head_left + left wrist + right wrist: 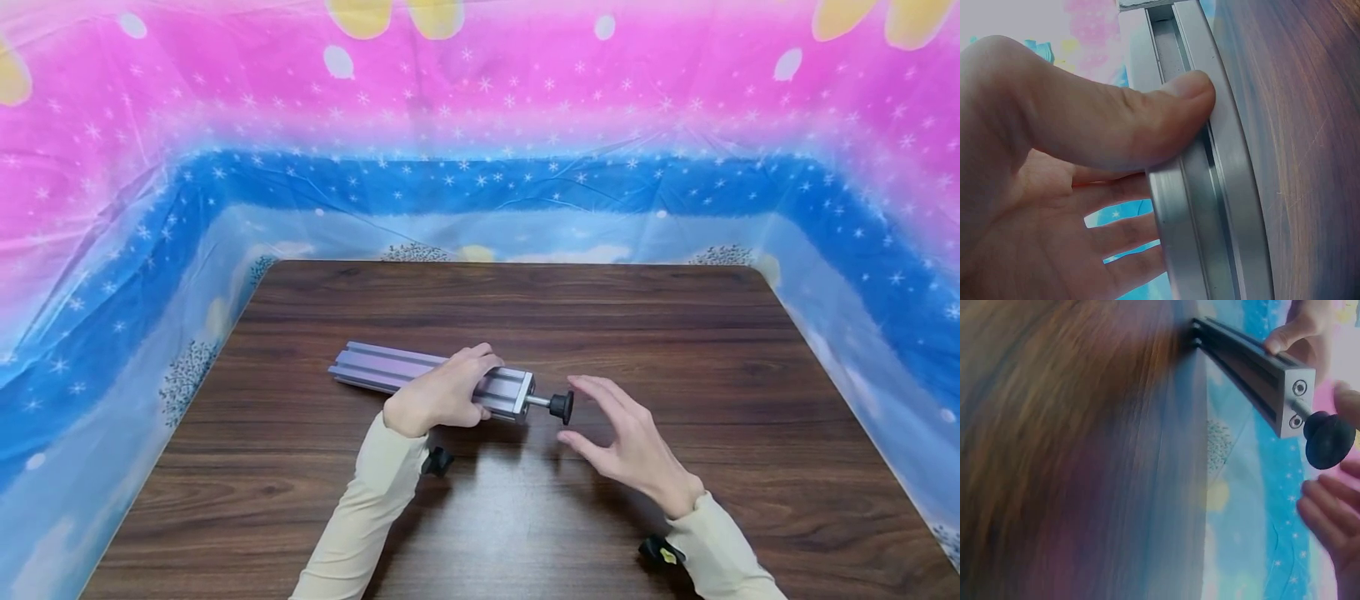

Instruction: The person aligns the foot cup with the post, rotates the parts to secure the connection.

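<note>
An aluminium extrusion profile (390, 367) with slots along its sides lies slantwise on the table. From its right end plate (1287, 400), which has two screws, a metal rod sticks out, tipped with a black knob (562, 407). My left hand (444, 392) grips the profile near that end, the thumb (1166, 125) pressed over a slot and the fingers on the far side. Beside the knob, my right hand (626, 433) has thumb and fingers spread apart around it, holding nothing. In the right wrist view those fingers (1329, 506) are close by the knob.
The dark wood-grain table (525, 308) spreads out all around the profile. A pink and blue patterned cloth (480, 183) hangs behind it and along both sides. Black wrist mounts (438, 461) show under both cream sleeves (375, 508).
</note>
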Demonstrator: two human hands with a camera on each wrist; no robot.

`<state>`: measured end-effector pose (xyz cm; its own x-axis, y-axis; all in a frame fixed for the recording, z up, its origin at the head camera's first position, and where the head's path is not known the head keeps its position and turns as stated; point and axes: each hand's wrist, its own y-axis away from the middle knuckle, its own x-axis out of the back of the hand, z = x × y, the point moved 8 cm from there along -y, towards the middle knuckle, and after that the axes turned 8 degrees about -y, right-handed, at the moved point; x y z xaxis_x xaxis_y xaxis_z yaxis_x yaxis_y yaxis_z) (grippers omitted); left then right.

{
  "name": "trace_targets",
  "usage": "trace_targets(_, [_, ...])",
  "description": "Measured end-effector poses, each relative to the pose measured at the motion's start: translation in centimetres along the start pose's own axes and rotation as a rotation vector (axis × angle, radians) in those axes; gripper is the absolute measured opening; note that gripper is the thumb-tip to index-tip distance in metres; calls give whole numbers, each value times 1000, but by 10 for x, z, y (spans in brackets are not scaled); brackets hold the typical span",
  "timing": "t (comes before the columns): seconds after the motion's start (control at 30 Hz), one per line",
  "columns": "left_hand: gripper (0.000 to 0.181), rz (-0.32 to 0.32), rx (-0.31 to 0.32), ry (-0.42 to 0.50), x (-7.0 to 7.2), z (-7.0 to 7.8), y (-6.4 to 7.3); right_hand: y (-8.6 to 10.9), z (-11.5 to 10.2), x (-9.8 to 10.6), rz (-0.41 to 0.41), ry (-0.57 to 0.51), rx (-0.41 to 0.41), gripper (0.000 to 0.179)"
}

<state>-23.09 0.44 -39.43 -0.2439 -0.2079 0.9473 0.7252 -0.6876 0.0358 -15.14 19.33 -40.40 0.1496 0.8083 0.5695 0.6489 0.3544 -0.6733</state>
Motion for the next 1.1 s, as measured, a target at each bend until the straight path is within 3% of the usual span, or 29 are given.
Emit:
trace_targets(0.07, [58,-2,2,3,1,1,0,-1,-6,1,-1,-10,62,59])
trace_targets(0.17, [57,-1,1,2,2,1,0,-3,-15,3,20,-4,156,45])
trace_targets(0.27, [56,-3,2,2,3,2,1,-4,-20,4,49,0,198,36])
trace_targets(0.43, [56,-1,1,2,5,4,2,-4,-17,5,73,-6,178,40])
trace_targets(0.87, [59,25,-20,-14,4,4,4,-1,-1,2,20,31,-26,49])
trace_targets(1.0, [58,23,-20,-16,4,4,3,-2,-6,2,11,2,36,58])
trace_targets(1.1, [58,24,-22,-21,4,5,2,-3,-14,2,14,-9,128,50])
